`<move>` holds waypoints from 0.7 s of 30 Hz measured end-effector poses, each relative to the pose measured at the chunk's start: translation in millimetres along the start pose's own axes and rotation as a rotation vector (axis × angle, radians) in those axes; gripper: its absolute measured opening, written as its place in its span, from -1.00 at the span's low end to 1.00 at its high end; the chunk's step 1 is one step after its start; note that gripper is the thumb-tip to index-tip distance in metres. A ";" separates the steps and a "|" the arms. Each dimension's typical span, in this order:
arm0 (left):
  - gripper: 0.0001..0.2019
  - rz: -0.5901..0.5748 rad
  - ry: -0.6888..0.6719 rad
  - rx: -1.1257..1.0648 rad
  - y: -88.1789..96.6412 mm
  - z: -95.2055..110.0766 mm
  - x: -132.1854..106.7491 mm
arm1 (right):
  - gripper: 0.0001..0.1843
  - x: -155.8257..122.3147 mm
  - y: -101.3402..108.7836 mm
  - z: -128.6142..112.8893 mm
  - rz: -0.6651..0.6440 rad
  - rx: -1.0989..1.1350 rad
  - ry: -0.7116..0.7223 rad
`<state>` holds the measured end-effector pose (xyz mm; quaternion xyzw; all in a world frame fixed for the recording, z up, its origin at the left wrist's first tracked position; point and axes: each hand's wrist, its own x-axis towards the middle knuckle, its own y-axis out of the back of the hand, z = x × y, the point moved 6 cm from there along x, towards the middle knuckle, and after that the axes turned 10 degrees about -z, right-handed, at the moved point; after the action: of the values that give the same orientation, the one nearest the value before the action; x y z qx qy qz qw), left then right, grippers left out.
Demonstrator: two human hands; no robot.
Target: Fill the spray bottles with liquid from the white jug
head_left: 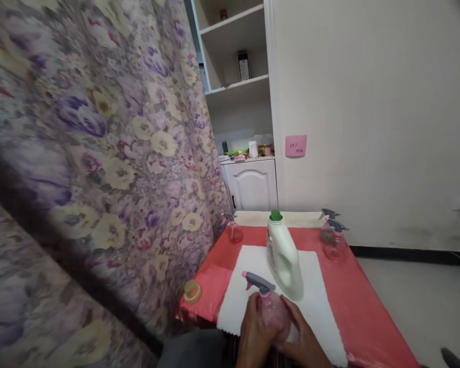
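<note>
Left hand [255, 332] and right hand [304, 342] clasp a rounded translucent pink spray bottle [272, 306].

the person's left hand [255, 331] and right hand [305, 343], both bare and uncovered as far as the wrists, where the lower edge of the frame cuts them off; beside the left wrist, a fold of plain dark grey cloth [191, 351], apparently a garment worn over the person's lap, though too little shows to tell which kind
</note>
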<state>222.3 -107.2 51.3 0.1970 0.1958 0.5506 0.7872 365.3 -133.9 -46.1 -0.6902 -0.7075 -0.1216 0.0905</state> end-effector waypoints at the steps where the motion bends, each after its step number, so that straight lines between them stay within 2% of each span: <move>1: -0.30 -0.004 0.001 0.002 -3.8 0.9 -4.1 | 0.07 0.6 -3.3 3.8 -0.006 0.035 -0.010; 5: -0.25 -0.031 -0.007 -0.014 -13.3 -3.9 -11.2 | 0.04 2.2 -9.3 7.4 -0.047 0.160 -0.039; 8: -0.26 -0.079 -0.123 -0.146 -14.3 -5.7 -10.9 | 0.05 -0.4 -9.2 -5.0 -0.094 0.259 -0.010; 10: -0.26 -0.108 -0.183 -0.303 -11.9 -5.6 -10.6 | 0.04 -3.1 -9.9 -18.7 -0.126 0.329 0.025; 12: -0.34 -0.139 -0.188 -0.461 -9.0 -5.2 -10.1 | 0.03 -5.2 -12.7 -34.5 -0.167 0.393 0.031; 15: -0.48 -0.223 -0.174 -0.636 -5.9 -0.5 -10.7 | 0.01 -7.2 -23.7 -63.2 -0.320 0.520 0.001; 18: -0.52 -0.293 -0.178 -0.754 -0.6 6.3 -14.1 | -0.03 -10.2 -34.5 -92.6 -0.471 0.652 -0.057; 21: -0.54 -0.338 -0.206 -0.817 6.6 12.5 -19.5 | -0.05 -15.0 -44.2 -111.5 -0.579 0.739 -0.151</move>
<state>217.5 -124.7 67.1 -0.1107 -0.0871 0.4239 0.8947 317.1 -182.2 53.7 -0.3929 -0.8713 0.1685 0.2408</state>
